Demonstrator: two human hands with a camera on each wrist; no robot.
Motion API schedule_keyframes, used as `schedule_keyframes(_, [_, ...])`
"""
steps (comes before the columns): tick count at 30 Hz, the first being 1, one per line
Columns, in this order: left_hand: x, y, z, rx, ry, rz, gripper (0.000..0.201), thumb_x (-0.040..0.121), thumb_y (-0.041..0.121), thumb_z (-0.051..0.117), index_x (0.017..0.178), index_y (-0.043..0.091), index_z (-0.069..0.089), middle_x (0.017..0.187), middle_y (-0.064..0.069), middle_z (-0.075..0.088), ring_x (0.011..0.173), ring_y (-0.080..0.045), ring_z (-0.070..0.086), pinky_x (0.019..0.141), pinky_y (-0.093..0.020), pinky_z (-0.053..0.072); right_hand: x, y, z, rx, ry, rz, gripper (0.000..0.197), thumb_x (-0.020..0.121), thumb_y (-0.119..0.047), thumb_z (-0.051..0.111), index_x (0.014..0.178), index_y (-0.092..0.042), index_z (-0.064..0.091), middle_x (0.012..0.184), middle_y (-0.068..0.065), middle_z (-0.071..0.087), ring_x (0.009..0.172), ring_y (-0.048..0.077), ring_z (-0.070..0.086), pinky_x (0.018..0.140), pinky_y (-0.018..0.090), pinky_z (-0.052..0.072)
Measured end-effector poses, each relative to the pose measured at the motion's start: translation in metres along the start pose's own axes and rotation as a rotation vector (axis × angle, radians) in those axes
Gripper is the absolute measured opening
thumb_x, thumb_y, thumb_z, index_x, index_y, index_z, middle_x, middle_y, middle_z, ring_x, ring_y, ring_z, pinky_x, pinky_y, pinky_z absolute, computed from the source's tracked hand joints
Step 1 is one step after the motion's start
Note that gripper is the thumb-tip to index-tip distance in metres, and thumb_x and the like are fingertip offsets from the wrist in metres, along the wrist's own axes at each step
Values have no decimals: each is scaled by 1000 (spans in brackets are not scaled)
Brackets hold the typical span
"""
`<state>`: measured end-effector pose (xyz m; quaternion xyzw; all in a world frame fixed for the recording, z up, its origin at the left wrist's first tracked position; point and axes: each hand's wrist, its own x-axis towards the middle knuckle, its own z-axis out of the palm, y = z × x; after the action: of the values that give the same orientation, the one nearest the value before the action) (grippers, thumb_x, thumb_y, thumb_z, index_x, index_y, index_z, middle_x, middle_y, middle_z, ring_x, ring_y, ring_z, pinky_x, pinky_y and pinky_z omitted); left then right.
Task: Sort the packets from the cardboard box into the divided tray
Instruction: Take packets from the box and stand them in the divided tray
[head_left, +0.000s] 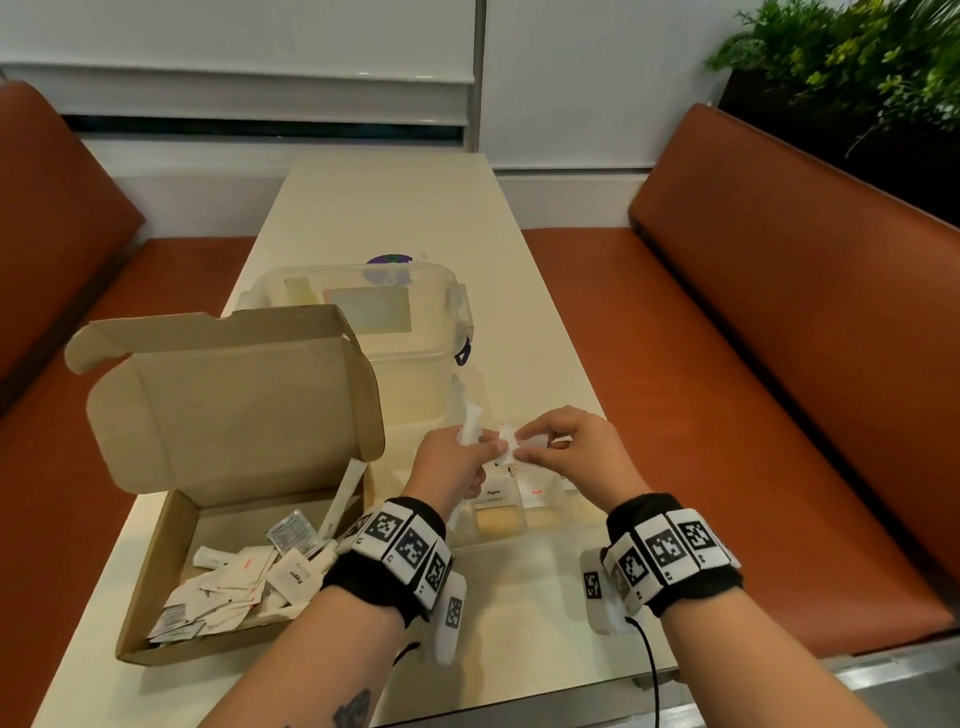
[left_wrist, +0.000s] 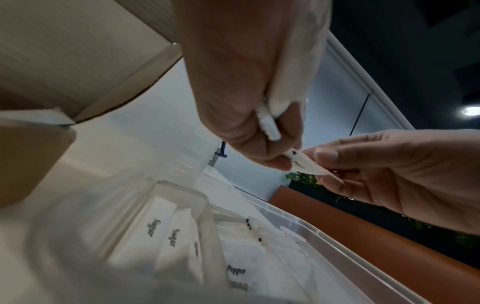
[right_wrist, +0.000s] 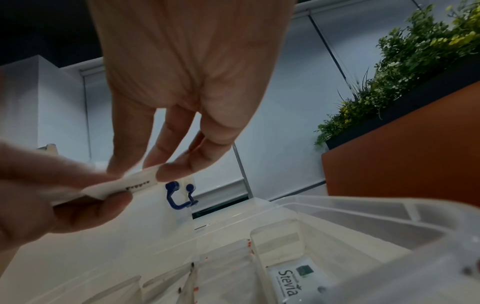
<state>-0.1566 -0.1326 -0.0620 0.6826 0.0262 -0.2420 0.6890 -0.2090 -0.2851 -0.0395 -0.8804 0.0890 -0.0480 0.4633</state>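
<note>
Flat white paper packet (head_left: 506, 446) pinched between left hand (head_left: 451, 467) and right hand (head_left: 574, 451), over clear plastic tray (head_left: 540, 535).

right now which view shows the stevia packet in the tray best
The right wrist view: the stevia packet lies close to the lens in a tray compartment, its label readable. In the head view the hands and wrist bands cover that part of the tray. The left wrist view shows only sugar and pepper packets.

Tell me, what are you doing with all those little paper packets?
A person is sorting condiment packets. The left hand grips long white stick packets while both hands pinch a small white paper packet above the clear plastic divided tray. The right hand holds its other end. Sugar, pepper and stevia packets already lie in compartments. Many more packets remain in the open brown cardboard box.
</note>
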Motion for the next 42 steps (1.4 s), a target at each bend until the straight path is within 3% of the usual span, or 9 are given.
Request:
schedule_keyframes(3, [-1, -3, 0, 28, 15, -4, 9, 84, 1, 66, 81, 9, 61, 61, -5, 52, 35, -8, 35, 36, -17, 29, 0, 0, 0, 31, 1, 23, 8, 77, -14, 76, 85, -17, 75, 76, 1, 66, 67, 12, 56, 63, 10, 45])
schedule_keyframes(8, [-3, -7, -2, 83, 62, 13, 10, 84, 1, 65, 81, 10, 67, 65, -5, 56, 37, -9, 36, 37, -18, 30, 1, 2, -2, 42, 5, 46, 10, 78, -2, 72, 81, -11, 72, 66, -3, 63, 58, 0, 54, 60, 10, 45])
schedule_keyframes(10, [-4, -8, -6, 89, 97, 23, 10, 85, 1, 64, 83, 9, 69, 65, -3, 56, 41, -11, 37, 39, -18, 30, 4, 7, -7, -13, 44, 80, 13, 77, 0, 72, 80, -12, 68, 68, -1, 62, 60, 5, 55, 65, 18, 49])
schedule_keyframes(13, [-4, -9, -12, 74, 114, 32, 9, 85, 1, 63, 86, 7, 70, 64, -3, 55, 43, -14, 37, 39, -19, 30, 8, 17, -9, -138, -18, 167, 16, 75, 1, 73, 81, -11, 65, 75, 9, 69, 71, 17, 64, 74, 29, 53])
schedule_keyframes(19, [-5, -9, -15, 75, 129, 40, 10, 85, 1, 64, 86, 8, 71, 66, -3, 57, 43, -13, 38, 39, -19, 30, 13, 34, 12, -361, -127, 202, 18, 73, -7, 76, 73, -20, 64, 72, -6, 63, 74, 12, 60, 72, 25, 48])
schedule_keyframes(26, [-4, -12, -17, 119, 132, 40, 14, 84, 4, 65, 79, 15, 70, 67, -3, 60, 42, -12, 39, 40, -19, 32, 16, 50, 31, -516, -146, 148, 22, 75, -3, 65, 74, -25, 60, 76, -10, 59, 76, 11, 56, 66, 21, 39])
schedule_keyframes(31, [-3, -11, -18, 132, 125, 33, 15, 85, 4, 65, 79, 17, 70, 69, -2, 60, 44, -13, 40, 42, -20, 33, 13, 58, 39, -545, -67, 99, 20, 77, -2, 59, 85, -20, 61, 83, -6, 50, 76, 14, 49, 62, 23, 32])
schedule_keyframes(36, [-1, -12, -18, 146, 130, 30, 17, 85, 4, 64, 78, 18, 70, 67, 0, 60, 44, -12, 40, 42, -20, 33, 10, 64, 39, -593, -55, 83, 16, 84, -3, 50, 77, -17, 47, 79, 0, 50, 72, 19, 47, 60, 26, 32])
schedule_keyframes(42, [0, -14, -16, 182, 130, 49, 15, 83, 3, 65, 82, 18, 69, 65, 0, 57, 46, -13, 41, 43, -21, 34, 8, 62, 39, -637, -62, 83, 16, 83, -3, 51, 77, -18, 47, 82, 4, 56, 74, 19, 48, 63, 27, 37])
